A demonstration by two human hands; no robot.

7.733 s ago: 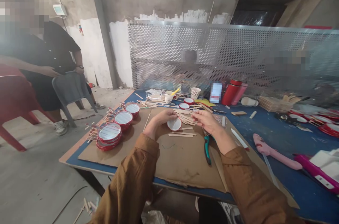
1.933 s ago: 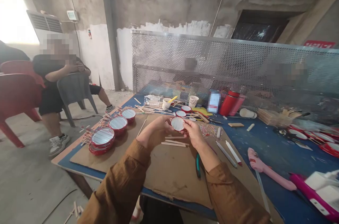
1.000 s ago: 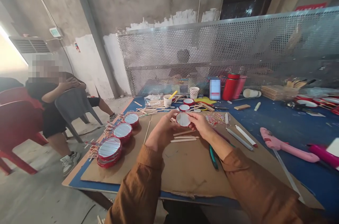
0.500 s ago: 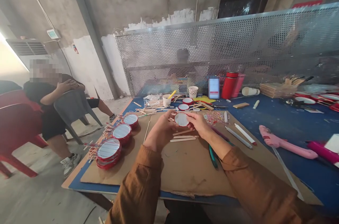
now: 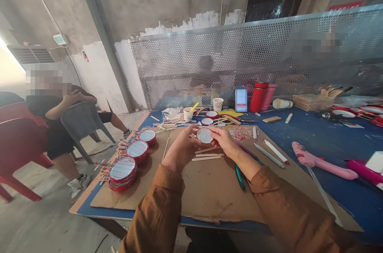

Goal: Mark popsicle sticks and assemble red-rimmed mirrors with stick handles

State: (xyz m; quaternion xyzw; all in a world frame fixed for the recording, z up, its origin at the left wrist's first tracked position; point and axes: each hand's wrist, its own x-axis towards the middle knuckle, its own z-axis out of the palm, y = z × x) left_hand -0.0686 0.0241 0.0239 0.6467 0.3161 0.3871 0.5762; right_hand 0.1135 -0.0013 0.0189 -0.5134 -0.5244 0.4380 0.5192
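Note:
Between my two hands is a small round drum-like disc [image 5: 204, 135] with a red rim and a pale, glossy face. My left hand [image 5: 186, 139] grips its left edge. On the right edge, the thumb and fingers of my right hand [image 5: 224, 140] are closed. Some fingertips are hidden behind the disc. Just below it, several flat wooden sticks [image 5: 206, 158] lie on a cardboard sheet [image 5: 209, 197]. To my left stand stacks of similar red-rimmed discs [image 5: 122, 169], with wooden sticks poking out of their left sides. Green-handled pliers [image 5: 239, 177] lie beneath my right forearm.
Toward the back are a paper cup with a yellow stick [image 5: 188, 114], a patterned cup [image 5: 218, 104], a phone [image 5: 241, 99] and a red bottle [image 5: 259, 96]. Rubber bands [image 5: 241, 133], white pens [image 5: 277, 151] and a pink glue gun [image 5: 323, 163] lie rightward. A perforated metal screen [image 5: 179, 65] borders the table.
My hands and the disc stay almost in place. The seated person at left has shifted their hands slightly. A blurred figure now shows behind the screen at right.

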